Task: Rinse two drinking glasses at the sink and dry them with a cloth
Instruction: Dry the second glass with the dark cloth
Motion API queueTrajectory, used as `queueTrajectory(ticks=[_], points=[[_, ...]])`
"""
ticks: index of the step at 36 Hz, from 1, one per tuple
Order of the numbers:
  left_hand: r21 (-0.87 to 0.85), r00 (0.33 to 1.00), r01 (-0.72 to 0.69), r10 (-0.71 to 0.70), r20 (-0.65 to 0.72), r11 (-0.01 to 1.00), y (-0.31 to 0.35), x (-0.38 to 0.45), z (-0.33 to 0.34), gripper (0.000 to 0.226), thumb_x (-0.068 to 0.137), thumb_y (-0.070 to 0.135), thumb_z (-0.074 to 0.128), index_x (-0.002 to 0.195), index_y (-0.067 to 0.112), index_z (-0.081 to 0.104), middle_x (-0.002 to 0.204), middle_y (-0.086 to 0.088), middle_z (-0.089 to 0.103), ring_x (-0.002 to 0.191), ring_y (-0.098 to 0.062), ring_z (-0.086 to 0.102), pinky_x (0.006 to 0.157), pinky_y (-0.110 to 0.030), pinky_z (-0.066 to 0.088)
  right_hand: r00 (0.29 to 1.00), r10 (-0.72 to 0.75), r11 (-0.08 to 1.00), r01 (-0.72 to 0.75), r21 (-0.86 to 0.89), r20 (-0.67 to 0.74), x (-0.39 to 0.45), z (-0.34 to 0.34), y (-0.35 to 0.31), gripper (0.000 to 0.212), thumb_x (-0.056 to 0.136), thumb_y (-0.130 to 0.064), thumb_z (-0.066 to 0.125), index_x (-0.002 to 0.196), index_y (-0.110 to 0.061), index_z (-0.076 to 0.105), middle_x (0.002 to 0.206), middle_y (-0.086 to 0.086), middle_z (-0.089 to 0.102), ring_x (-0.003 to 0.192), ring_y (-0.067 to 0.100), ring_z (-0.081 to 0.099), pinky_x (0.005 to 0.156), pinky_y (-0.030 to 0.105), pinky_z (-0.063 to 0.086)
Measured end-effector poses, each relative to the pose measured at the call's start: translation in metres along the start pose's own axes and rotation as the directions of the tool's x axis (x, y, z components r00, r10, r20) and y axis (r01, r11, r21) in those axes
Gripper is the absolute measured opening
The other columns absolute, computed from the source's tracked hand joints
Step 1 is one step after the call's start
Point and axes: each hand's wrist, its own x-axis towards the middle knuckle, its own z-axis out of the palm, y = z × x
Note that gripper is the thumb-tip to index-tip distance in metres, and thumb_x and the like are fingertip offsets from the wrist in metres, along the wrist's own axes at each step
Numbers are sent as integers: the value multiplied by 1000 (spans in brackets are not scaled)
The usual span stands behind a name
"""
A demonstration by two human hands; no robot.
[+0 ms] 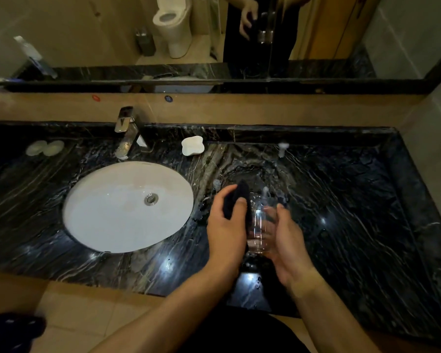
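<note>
A clear drinking glass (pixel 259 225) is held above the black marble counter (pixel 354 212), to the right of the sink. My right hand (pixel 288 240) wraps around its right side and base. My left hand (pixel 227 225) grips a dark cloth (pixel 236 200) and presses it against the glass's left side. A second clear glass (pixel 273 197) seems to stand on the counter just behind the held one, hard to make out against the dark stone. The white oval sink (pixel 107 212) lies to the left with its drain (pixel 151 199) near the middle.
A chrome tap (pixel 126 131) stands behind the sink. A white soap dish (pixel 192 145) sits to its right, two round pale items (pixel 45 147) at far left. A small white object (pixel 282 148) stands at the counter's back. The mirror (pixel 214 34) reflects me.
</note>
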Motion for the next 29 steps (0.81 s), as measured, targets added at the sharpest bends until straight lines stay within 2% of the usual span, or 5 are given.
queueTrajectory(ticks=[6, 14, 19, 22, 29], points=[[161, 982, -189, 181, 62, 969, -9, -8, -2, 29, 99, 30, 56, 121, 48, 55, 127, 9, 58, 113, -4, 58, 93, -26, 51, 991, -98, 992, 105, -66, 90, -4, 1, -6, 56, 77, -49, 73, 123, -17, 62, 110, 0, 75, 99, 15, 72, 73, 32, 58], [252, 898, -437, 402, 178, 864, -6, -23, -6, 43, 95, 15, 63, 127, 43, 54, 133, 3, 50, 126, -4, 48, 101, -14, 40, 988, -152, 972, 147, 184, 11, -3, 5, -9, 62, 78, -48, 70, 125, -7, 64, 121, 15, 71, 113, 31, 67, 93, 43, 56], [275, 857, -512, 459, 237, 814, -22, -41, -16, 39, 92, 30, 59, 129, 42, 52, 141, 9, 44, 132, -3, 45, 105, -13, 37, 995, -89, 953, 70, 296, 49, 0, 2, -15, 45, 86, -56, 57, 97, -16, 75, 86, 11, 76, 74, 21, 73, 76, 36, 56], [221, 883, -461, 420, 210, 859, -20, -42, -15, 38, 92, 35, 58, 129, 44, 53, 142, 11, 44, 133, -3, 44, 104, -12, 36, 987, -91, 957, 49, 287, 133, 0, 1, -13, 57, 95, -56, 45, 69, -19, 81, 77, 7, 77, 68, 17, 73, 73, 32, 56], [-65, 994, -84, 88, 71, 994, 13, -13, -9, 32, 93, 16, 67, 114, 41, 64, 115, 14, 69, 108, -4, 65, 92, -26, 52, 975, -98, 980, 60, 192, 198, -2, 6, -9, 61, 91, -61, 41, 123, -17, 68, 116, 12, 74, 104, 26, 71, 83, 38, 56]])
